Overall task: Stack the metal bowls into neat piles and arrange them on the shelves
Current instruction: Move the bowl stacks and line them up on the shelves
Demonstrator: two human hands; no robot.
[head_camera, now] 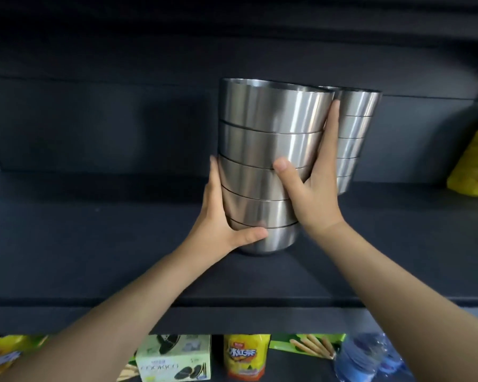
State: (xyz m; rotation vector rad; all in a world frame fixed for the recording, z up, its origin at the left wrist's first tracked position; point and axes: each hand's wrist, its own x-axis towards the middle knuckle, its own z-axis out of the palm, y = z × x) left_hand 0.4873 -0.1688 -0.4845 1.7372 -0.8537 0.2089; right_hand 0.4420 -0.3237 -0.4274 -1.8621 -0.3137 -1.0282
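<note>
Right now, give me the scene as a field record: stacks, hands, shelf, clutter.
near stack: five nested metal bowls, upright, base on the dark shelf
far stack: second stack of metal bowls behind and to the right, partly hidden by the right hand
left hand: on the near stack's lower left side, thumb across the front
right hand: on its right side, fingers pointing up
shelf clutter: yellow bag at far right
lower shelf: cookie box, yellow drink pouch
</note>
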